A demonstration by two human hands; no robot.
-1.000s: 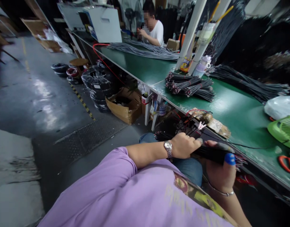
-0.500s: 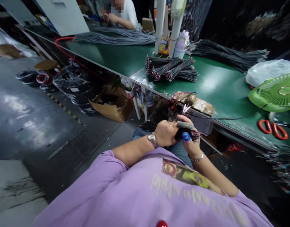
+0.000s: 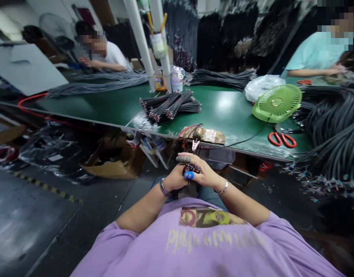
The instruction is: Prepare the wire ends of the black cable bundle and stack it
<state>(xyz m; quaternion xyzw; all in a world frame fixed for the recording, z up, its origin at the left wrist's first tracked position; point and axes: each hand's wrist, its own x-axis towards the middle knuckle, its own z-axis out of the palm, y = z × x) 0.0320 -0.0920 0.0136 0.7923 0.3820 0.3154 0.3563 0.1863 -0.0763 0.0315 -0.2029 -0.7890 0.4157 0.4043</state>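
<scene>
Over my lap, both hands are closed around a bundle of black wires (image 3: 192, 168), its reddish cut ends facing up toward me. My left hand (image 3: 177, 177), with a metal watch at the wrist, grips the bundle from the left side. Around its right side wraps my right hand (image 3: 204, 173), which wears a blue cover on the thumb and a grey cover on a finger. Just beyond the hands, a pink clothespin (image 3: 195, 146) sits at the bench edge by a taped brown block (image 3: 210, 135) with red and black leads. Most of the bundle's length is hidden below my hands.
On the green bench (image 3: 237, 109) lie tied wire bundles (image 3: 171, 104), a green fan (image 3: 278, 102), red-handled scissors (image 3: 282, 139) and a plastic bag (image 3: 262, 86). Long dark cables (image 3: 335, 127) hang over the right edge. Two people work across the bench. A cardboard box (image 3: 113, 159) stands below.
My view has swung right and up, bringing the cable pile and a second person into sight. The bundle has turned from lying sideways to pointing its ends at me, still held in both hands.
</scene>
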